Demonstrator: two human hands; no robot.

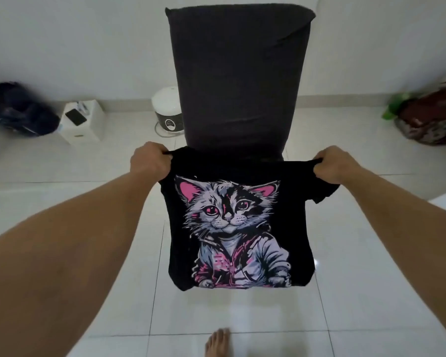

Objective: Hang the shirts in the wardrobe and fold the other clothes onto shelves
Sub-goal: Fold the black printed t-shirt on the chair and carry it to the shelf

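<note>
Hanging vertically above the tiled floor (88,292), collar edge up, long axis top-to-bottom, the black T-shirt (238,228) shows a pink-and-lavender kitten print. Left hand (150,161) and right hand (331,164) pinch its shoulders, spread apart.

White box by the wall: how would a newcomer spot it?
Start at the tall dark grey fabric slab against the wall. Left of it sits a round white cooker, then the white square box. Only the box has a black phone on top.
</note>
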